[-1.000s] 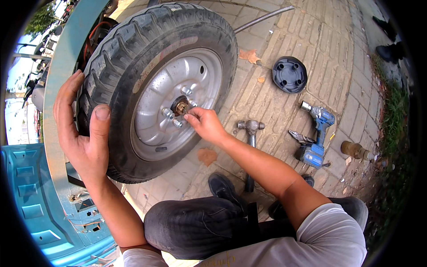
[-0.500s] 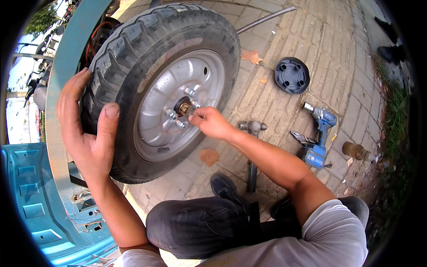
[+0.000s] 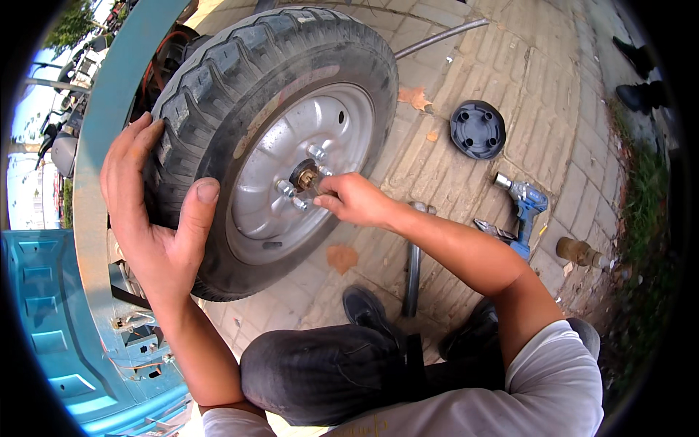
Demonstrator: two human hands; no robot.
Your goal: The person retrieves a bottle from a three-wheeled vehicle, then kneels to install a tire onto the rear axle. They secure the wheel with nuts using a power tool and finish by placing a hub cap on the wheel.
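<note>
Touching the wheel's point(image 3: 277, 156) left edge, left hand point(image 3: 159, 233) spreads; right hand's point(image 3: 362, 200) grip is unclear.

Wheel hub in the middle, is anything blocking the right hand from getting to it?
No, nothing visible stands between the right hand and the wheel hub; the hand is close beside it.

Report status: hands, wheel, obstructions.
Left hand spread at tire. Right hand at hub, grip unclear. Wheel: silver nuts around hub. Hammer on paving, apart from tire.

Pale grey short-sleeved shirt point(image 3: 535, 386), yellowish print point(image 3: 377, 424); dark trousers point(image 3: 320, 375); black shoes point(image 3: 364, 306).
</note>
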